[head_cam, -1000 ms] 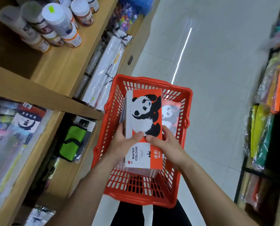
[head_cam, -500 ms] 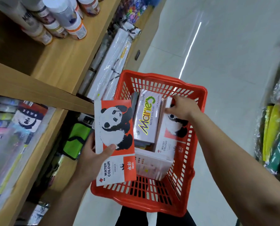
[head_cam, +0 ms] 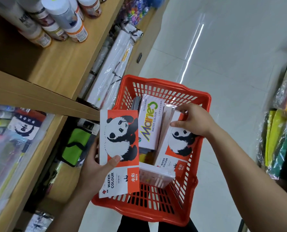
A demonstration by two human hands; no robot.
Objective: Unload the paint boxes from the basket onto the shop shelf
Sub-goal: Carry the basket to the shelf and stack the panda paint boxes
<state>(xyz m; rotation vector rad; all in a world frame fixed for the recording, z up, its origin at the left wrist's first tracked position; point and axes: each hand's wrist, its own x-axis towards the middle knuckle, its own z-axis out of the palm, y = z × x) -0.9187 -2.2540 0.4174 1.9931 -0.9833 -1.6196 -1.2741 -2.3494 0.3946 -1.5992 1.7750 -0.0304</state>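
Observation:
An orange plastic basket (head_cam: 169,87) sits below me on the floor side of the wooden shop shelf (head_cam: 60,64). My left hand (head_cam: 96,166) grips a panda water colour box (head_cam: 119,148) over the basket's left rim. My right hand (head_cam: 193,119) pinches the top end of a second panda box (head_cam: 176,148), which leans tilted inside the basket. Between them lies a white Marie's water colour box (head_cam: 150,124). A pale box (head_cam: 156,176) lies flat lower down in the basket.
Paint jars (head_cam: 69,22) stand on the upper shelf. Wrapped white rolls (head_cam: 109,72) lie on the lower ledge beside the basket. A green pouch (head_cam: 75,144) sits below the shelf. Packaged goods (head_cam: 12,131) fill the left shelf, and coloured stock (head_cam: 280,134) lines a rack on the right.
My left hand took the panda box out toward the shelf side. My right hand let go of it, reached into the basket and closed on the second panda box, tilting its top up.

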